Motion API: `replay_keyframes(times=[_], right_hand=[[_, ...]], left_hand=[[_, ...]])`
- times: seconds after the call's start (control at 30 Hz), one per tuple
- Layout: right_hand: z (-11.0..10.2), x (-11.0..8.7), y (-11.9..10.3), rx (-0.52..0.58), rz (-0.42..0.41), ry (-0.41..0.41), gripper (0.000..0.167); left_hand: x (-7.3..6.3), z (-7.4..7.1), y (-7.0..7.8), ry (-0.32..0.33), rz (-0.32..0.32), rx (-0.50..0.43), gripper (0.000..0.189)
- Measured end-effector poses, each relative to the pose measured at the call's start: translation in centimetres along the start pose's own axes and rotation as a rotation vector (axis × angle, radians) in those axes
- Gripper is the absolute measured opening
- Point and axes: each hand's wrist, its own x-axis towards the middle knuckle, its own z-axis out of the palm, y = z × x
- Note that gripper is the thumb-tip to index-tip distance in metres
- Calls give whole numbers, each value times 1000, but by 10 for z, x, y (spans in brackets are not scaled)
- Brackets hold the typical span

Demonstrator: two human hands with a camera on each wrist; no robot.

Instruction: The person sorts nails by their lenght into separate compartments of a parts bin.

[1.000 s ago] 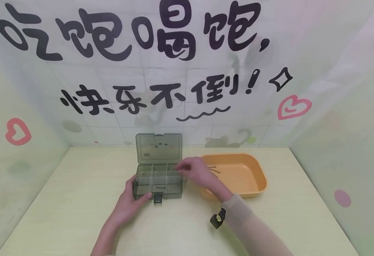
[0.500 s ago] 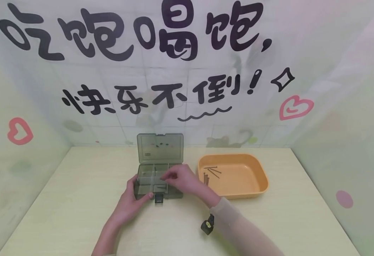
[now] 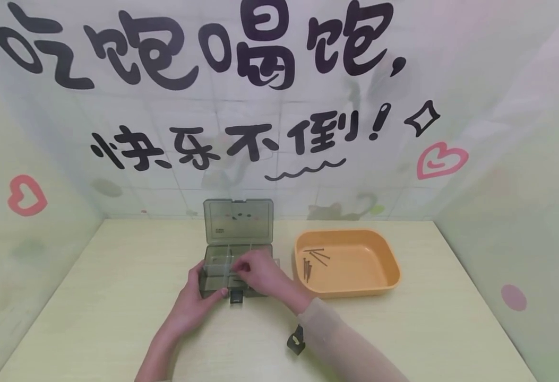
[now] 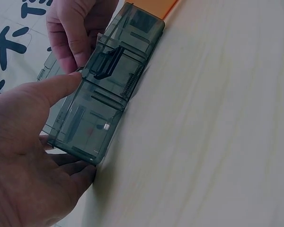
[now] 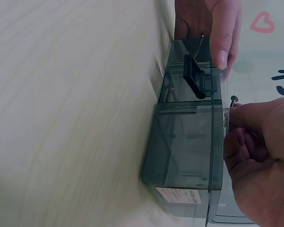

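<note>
Pale wood desk (image 3: 403,329). Grey compartment box (image 3: 237,276) at frame centre, lid up. Left hand (image 3: 195,305) clasps its lower-left corner. Right hand (image 3: 260,273), the nearer one, pinches a nail (image 5: 233,100) directly above the front long compartment. Orange tray (image 3: 384,265) of nails lies to the right.
</note>
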Motion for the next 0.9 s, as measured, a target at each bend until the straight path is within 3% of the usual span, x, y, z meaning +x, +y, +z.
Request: replay_keyframes(times=[0.3,0.57,0.9], right_hand=[[-3,-3,3,92,27,-22,15],[-22,-15,9,195,-18,49,14],[-45,-35,41,227,63,138,14]], left_hand=[[0,-1,-1,-7,-8,14,99],[1,-1,1,-2,-6,8,98],[3,3,-4,2,-13,5,100]])
